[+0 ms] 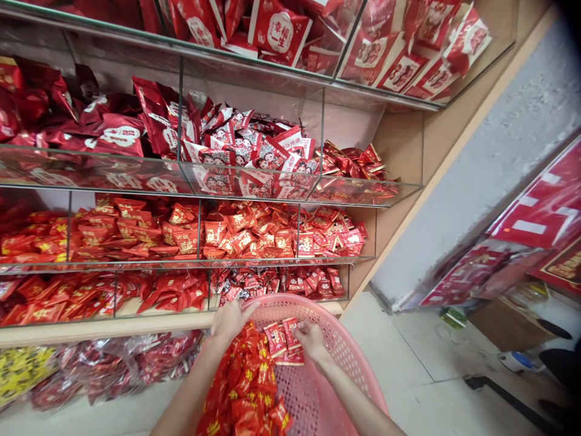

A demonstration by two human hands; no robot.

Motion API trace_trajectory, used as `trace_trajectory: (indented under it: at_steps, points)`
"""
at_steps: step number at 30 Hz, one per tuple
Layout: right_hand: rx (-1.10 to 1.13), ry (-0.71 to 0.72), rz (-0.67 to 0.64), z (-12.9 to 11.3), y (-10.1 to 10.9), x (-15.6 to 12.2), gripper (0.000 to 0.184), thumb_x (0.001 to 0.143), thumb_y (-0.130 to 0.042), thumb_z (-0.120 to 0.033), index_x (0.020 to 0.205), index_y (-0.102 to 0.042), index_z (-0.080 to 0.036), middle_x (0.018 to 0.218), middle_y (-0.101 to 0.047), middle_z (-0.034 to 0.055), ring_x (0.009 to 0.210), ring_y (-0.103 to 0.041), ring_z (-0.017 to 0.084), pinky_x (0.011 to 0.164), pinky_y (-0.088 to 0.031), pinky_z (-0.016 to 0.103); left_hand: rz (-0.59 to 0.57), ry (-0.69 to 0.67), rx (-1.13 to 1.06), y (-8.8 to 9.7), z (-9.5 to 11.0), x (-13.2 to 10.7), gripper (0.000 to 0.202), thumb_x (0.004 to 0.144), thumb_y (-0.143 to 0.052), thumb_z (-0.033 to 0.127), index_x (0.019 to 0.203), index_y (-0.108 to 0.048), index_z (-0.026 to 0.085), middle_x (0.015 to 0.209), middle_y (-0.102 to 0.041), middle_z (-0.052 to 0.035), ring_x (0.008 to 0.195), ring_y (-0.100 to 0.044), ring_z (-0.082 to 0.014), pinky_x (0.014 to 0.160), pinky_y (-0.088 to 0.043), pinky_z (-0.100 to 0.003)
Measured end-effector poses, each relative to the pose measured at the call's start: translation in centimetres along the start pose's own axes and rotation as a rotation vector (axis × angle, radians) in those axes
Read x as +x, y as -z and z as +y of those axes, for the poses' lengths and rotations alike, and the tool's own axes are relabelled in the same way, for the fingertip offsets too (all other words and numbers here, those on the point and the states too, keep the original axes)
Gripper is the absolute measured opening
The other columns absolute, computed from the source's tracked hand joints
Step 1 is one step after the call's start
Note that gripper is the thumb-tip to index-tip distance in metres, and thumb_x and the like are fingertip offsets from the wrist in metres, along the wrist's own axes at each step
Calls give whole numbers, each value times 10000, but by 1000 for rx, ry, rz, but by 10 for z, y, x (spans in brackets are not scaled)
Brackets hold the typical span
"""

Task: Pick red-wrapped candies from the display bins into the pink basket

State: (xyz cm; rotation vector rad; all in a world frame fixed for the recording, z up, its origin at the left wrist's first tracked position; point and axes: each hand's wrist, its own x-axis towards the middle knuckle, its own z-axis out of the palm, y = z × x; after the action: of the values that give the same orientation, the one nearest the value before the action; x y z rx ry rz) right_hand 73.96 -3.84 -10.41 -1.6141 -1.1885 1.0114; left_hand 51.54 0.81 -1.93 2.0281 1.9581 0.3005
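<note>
A round pink plastic basket [349, 351] with a perforated wall is in front of me at the foot of the shelves. My left hand [228, 321] grips its far rim, the thumb lying along the edge. Inside, a heap of red candy packets with yellow print [247, 381] fills the left side. Several pinkish-red packets with pale edges [275, 340] lie at the far end of that heap. My right hand [312, 341] is over the inside of the basket, fingers pinched on one small red packet [291, 332] beside the others.
Glass-fronted shelves [254, 195] hold red packets sorted into compartments. Clear bags of packets [136, 360] and yellow packets [22, 369] lie below the bottom shelf. On the right are a grey wall [458, 175], a cardboard box [508, 324] and a dark bar-like object [508, 396] over the tiled floor.
</note>
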Motion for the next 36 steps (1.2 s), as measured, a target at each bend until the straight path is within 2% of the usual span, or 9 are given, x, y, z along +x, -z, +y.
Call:
trace_trajectory:
  at_steps: [3,7,11,14,19,22,25,31,36]
  points:
    - [-230,21,22,-4,1,-7,103,683,-543,-295,657,-562,-197,677,-652,43,671,-596,204,626,-414,284,4,-12,-6,0,0,0,680,753,-220,706,818,-651,184,790,-682,-135,794,-631,-281,682,-432,-328]
    - [-650,219,133,-30,8,-19,164,777,-484,-276,878,-592,-205,934,-642,91,862,-583,223,704,-392,280,1,-14,-9,1,0,-1,710,736,-221,727,834,-653,172,796,-681,-148,804,-630,-292,692,-435,-339]
    - [-618,407,115,-84,25,-26,243,854,-409,-307,703,-568,-201,742,-618,48,668,-562,165,606,-354,248,-2,3,-19,3,1,-2,697,731,-235,729,812,-653,177,799,-684,-150,830,-629,-293,714,-437,-340]
    - [-557,564,254,-137,48,-27,358,881,-381,-367,588,-499,-199,593,-535,9,560,-488,133,564,-319,244,7,-2,-28,4,1,-3,689,750,-224,709,801,-648,169,805,-683,-151,825,-631,-280,715,-436,-327]
    - [-512,728,432,-209,92,-3,262,867,-403,-401,857,-560,-192,695,-567,15,640,-515,146,623,-377,249,2,-8,-42,4,0,-4,674,757,-227,696,807,-647,171,804,-682,-147,831,-628,-283,729,-432,-333]
    - [-660,720,423,-231,102,24,329,834,-445,-436,1014,-535,-176,836,-594,62,807,-545,199,722,-409,300,-3,-4,-36,4,1,-4,663,755,-242,692,825,-649,173,817,-682,-153,834,-627,-292,732,-431,-345]
    - [-875,644,369,-242,96,41,406,812,-462,-480,1046,-528,-155,994,-572,126,960,-515,250,804,-399,358,-5,-7,-41,4,0,-4,650,762,-244,681,834,-649,177,815,-682,-151,837,-628,-294,737,-430,-349]
    - [-1087,416,276,-254,72,46,547,778,-438,-578,1072,-531,-126,1095,-524,189,1061,-452,339,814,-392,447,20,-24,-26,1,-3,-3,641,767,-221,685,821,-642,204,813,-686,-140,831,-631,-302,730,-437,-369]
    - [-1093,285,217,-260,73,47,627,736,-480,-601,1139,-490,-120,1157,-495,215,1104,-426,355,821,-385,475,39,-43,-23,-2,-5,-3,659,767,-222,688,905,-643,199,826,-688,-135,823,-631,-288,733,-437,-363]
